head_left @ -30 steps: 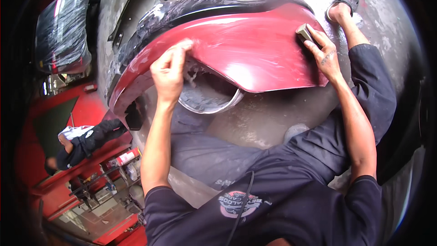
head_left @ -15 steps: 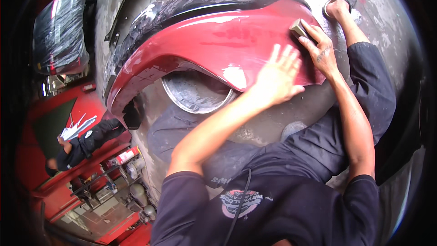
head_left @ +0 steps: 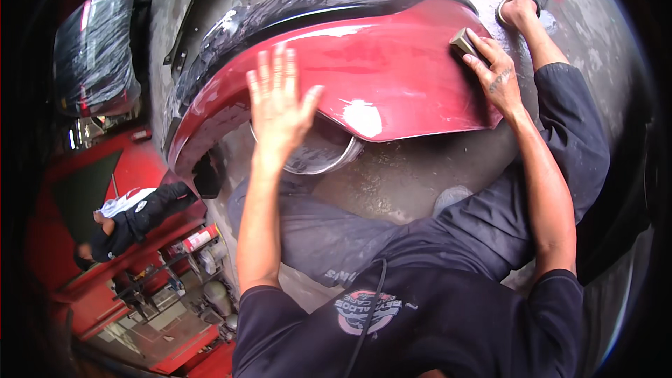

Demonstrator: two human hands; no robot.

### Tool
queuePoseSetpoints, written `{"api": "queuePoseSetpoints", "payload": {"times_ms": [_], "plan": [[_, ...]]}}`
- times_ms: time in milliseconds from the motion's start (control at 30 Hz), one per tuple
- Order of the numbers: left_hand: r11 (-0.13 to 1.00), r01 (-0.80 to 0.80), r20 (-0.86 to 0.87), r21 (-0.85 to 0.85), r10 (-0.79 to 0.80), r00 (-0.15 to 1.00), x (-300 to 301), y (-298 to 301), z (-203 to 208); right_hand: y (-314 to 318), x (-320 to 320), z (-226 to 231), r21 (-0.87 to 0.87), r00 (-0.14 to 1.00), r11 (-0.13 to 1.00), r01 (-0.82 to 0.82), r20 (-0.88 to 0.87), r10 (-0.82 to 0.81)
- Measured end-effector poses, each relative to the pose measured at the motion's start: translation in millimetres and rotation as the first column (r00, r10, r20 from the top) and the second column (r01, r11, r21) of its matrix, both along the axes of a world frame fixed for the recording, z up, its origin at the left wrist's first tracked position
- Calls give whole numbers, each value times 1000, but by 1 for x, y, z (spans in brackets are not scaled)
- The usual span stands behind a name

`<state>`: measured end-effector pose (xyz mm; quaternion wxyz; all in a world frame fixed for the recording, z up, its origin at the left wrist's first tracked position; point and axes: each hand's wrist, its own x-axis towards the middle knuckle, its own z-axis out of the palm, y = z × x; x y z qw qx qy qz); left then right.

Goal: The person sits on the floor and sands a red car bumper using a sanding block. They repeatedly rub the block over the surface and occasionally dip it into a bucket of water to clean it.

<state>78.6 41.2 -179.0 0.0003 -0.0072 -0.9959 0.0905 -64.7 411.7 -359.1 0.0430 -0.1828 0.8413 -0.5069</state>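
A glossy red car bumper (head_left: 392, 56) with a black, partly film-covered section (head_left: 280, 17) along its far side spans the view before me. My left hand (head_left: 280, 101) is open, fingers spread, over the bumper's curved near edge at the left; whether the palm touches the paint I cannot tell. At the right end, my right hand (head_left: 498, 77) is closed round a small tan-grey sanding block (head_left: 463, 43), held at the red surface. A pale bare patch (head_left: 362, 117) shows on the paint between my hands.
Below the bumper's arch sits a round grey basin (head_left: 325, 162), partly hidden. My sandaled foot (head_left: 521, 7) rests beyond the right end. A film-wrapped car part (head_left: 94, 52) stands far left. Another person (head_left: 129, 227) holds white sheets near a red wall and shelves (head_left: 168, 287).
My left hand has swept left across the bumper, from beside my right hand to the arch. My right hand and the sanding block have barely shifted. The other person's sheets have moved.
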Motion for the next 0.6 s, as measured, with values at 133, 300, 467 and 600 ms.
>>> {"api": "queuePoseSetpoints", "payload": {"times_ms": [133,300,467,600], "plan": [[999,-52,8,-15,52,999,2,-10,8,-4,2,1,5,1000,1000,-3,-7,3],[994,-85,-58,-69,81,995,-12,39,-18,-9,3,-1,6,999,1000,1,-33,0],[997,-34,20,-69,35,999,-34,63,-30,-6,3,-2,57,998,998,31,-64,-27],[959,253,104,131,-267,958,-50,131,-73,-9,3,2,33,999,999,20,-26,-19]]}}
